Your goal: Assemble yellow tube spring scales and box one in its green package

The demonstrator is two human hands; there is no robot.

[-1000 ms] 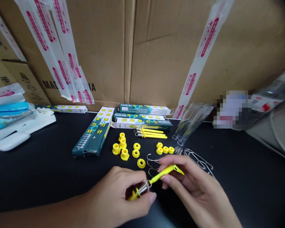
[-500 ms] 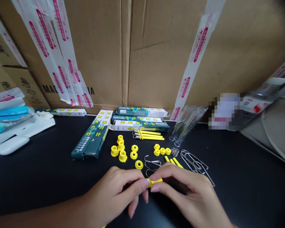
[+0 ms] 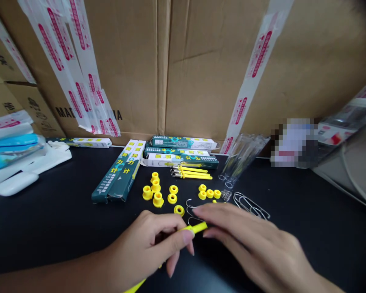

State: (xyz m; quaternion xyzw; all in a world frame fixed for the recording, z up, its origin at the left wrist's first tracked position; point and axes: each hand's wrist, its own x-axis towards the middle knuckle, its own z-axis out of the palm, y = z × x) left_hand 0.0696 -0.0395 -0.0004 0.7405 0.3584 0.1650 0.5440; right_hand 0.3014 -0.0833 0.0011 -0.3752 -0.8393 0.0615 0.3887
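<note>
In the head view, my left hand (image 3: 167, 240) pinches a yellow plastic rod (image 3: 200, 228) between thumb and forefinger, its tip pointing right. More yellow (image 3: 134, 286) shows below my left wrist; whether it is the same piece I cannot tell. My right hand (image 3: 247, 232) is just right of the rod's tip, thumb and fingers apart, holding nothing visible. Behind the hands lie bent wire hooks (image 3: 189, 209), yellow washers (image 3: 179, 210), flanged yellow caps (image 3: 157, 200), small yellow caps (image 3: 210, 193) and small springs (image 3: 226, 195). My right hand partly hides larger wire hooks (image 3: 251, 205).
Yellow rods with metal ends (image 3: 195, 176) lie before stacked green-and-white boxes (image 3: 183, 160). Two more boxes (image 3: 117, 175) sit left of them. Clear tubes (image 3: 242, 160) lean at right. A big cardboard carton (image 3: 134, 73) walls the back. Packets (image 3: 12, 146) and a white case (image 3: 16, 184) are far left.
My right hand has let go of the rod, opened and shifted right. More of the rod's tip now shows, tilted upward. More yellow is visible below my left wrist.
</note>
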